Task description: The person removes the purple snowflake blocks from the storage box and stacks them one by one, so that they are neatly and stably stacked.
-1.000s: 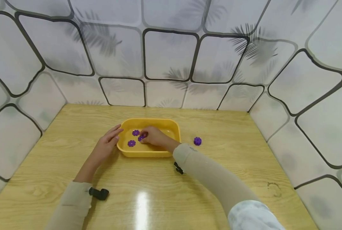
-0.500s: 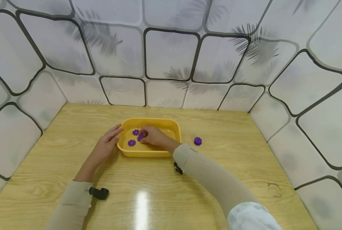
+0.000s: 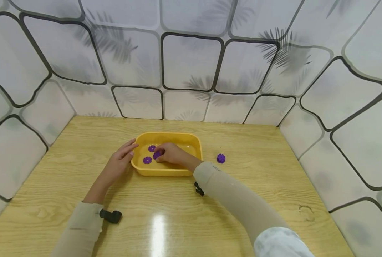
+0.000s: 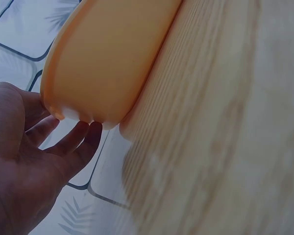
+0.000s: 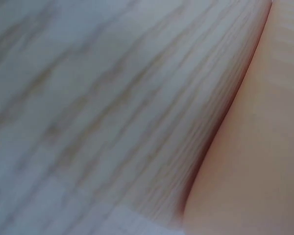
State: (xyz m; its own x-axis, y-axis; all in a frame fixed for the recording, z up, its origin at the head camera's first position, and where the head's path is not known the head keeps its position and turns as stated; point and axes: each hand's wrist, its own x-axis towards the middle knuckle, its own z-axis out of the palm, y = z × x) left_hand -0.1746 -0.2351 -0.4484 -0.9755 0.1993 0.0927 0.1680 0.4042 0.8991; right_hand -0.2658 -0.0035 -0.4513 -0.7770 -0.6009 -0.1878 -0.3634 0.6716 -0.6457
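My right hand [image 3: 172,154] reaches into a yellow plastic tray [image 3: 168,172]. Its thumb and fingers pinch a purple flower-shaped disc [image 3: 156,155], partly covered by the fingertips. Two more such discs lie flat on the tray floor, a far disc [image 3: 151,148] and a near disc [image 3: 147,160]. At the tray's left end is my left hand [image 3: 117,161]. In the left wrist view its loosely bent fingers [image 4: 78,142] touch the outer wall and rim of the tray. The right wrist view shows only the tray's side and the table; the hand is out of it.
To the right of the tray, a small stack of purple discs [image 3: 221,158] stands on the wooden table [image 3: 178,214]. Patterned white panels enclose the table at the back and both sides. A black camera mount [image 3: 111,216] sits on the left wrist.
The right fingertips and the pinched disc shift very slightly within the tray. The left hand, the tray and the stack stay where they were.
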